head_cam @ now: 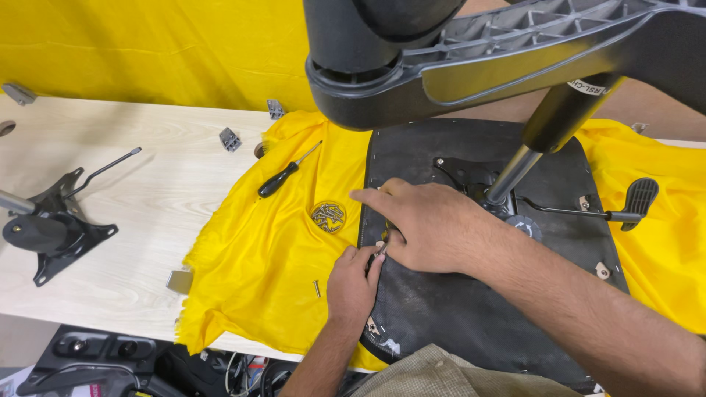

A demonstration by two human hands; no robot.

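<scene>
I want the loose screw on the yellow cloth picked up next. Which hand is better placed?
Probably left: the left hand lies right beside the loose screw, while the right hand rests farther off on the black seat underside.

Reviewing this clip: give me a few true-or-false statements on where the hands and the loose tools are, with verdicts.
1. Both hands meet at the left edge of the black seat underside. True: left hand, right hand.
2. The screwdriver is in the right hand. False: it lies on the yellow cloth.
3. A loose screw lies on the cloth beside the left hand. True.
4. The separate chair mechanism rests on the cloth. False: it sits on the bare wooden table.
</scene>
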